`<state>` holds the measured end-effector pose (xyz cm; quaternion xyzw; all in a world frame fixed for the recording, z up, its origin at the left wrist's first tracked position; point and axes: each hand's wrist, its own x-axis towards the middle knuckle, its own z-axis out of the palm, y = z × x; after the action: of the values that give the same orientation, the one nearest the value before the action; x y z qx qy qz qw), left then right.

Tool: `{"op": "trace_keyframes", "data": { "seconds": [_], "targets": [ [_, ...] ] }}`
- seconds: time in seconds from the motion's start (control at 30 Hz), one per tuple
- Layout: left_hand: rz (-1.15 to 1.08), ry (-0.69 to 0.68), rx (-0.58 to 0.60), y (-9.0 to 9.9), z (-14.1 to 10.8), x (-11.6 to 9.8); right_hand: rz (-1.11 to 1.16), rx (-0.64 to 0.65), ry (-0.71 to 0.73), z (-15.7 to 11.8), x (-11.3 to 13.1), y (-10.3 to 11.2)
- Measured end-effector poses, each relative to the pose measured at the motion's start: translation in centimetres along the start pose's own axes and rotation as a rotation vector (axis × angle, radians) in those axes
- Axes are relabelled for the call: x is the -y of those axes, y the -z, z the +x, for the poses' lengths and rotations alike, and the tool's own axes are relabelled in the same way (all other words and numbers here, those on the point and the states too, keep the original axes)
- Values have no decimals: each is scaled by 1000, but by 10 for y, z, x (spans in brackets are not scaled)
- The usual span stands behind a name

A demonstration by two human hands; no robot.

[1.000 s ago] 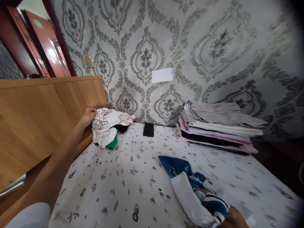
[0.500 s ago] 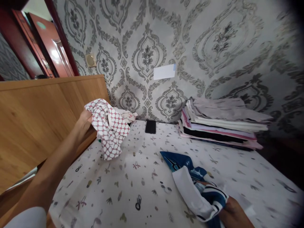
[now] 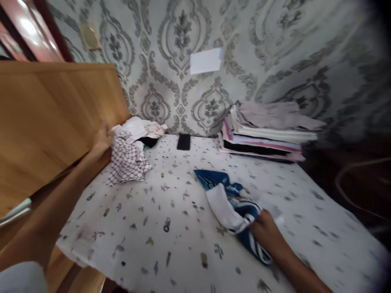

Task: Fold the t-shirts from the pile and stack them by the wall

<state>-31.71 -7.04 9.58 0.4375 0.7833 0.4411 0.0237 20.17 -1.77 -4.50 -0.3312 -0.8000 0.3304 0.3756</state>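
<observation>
At the far left of the bed, my left hand is closed on the edge of a white cloth with a red lattice pattern. That cloth lies against other crumpled clothes, some white and some black. On the right, my right hand grips a blue garment with white parts, which rests bunched on the patterned white sheet. Its pointed blue end lies toward the wall.
A stack of folded clothes stands at the back right. Near the wall lies a small black flat object. The wooden headboard rises on the left, and a cable hangs at the right.
The lattice cloth has come down from a raised position onto the bed, uncovering the white and black clothes behind it. The view has shifted; my right arm now shows more.
</observation>
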Motion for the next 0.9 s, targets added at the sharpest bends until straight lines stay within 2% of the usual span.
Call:
{"op": "trace_keyframes", "data": {
  "seconds": [0.07,0.13,0.2,0.3,0.4,0.47,0.57,0.63,0.7,0.8,0.9],
  "targets": [
    [2,-112,84,-33,-20,-16,-101,29,38,-5,21,-5],
    [-20,-308,324,-73,-51,-42,-236,173,151,-11,45,-13],
    [-31,-544,619,-112,-88,-71,-397,289,360,-19,69,-22],
    [-41,-720,885,-163,-131,-107,-564,443,563,-36,95,-29],
    [66,-820,1075,-202,-147,-122,-619,489,591,-56,101,-24],
    [153,-853,1132,-217,-147,-122,-620,459,569,-68,98,-15],
    [206,-790,1168,-223,-143,-116,-601,404,534,-82,88,2],
    [216,-730,1211,-216,-140,-109,-596,357,533,-89,82,14],
    [161,-652,1193,-203,-135,-102,-601,288,523,-93,75,29],
    [-81,-418,1009,-171,-121,-95,-606,146,414,-95,66,59],
    [-362,-205,803,-131,-111,-99,-595,-18,281,-88,65,94]
  ]
}}
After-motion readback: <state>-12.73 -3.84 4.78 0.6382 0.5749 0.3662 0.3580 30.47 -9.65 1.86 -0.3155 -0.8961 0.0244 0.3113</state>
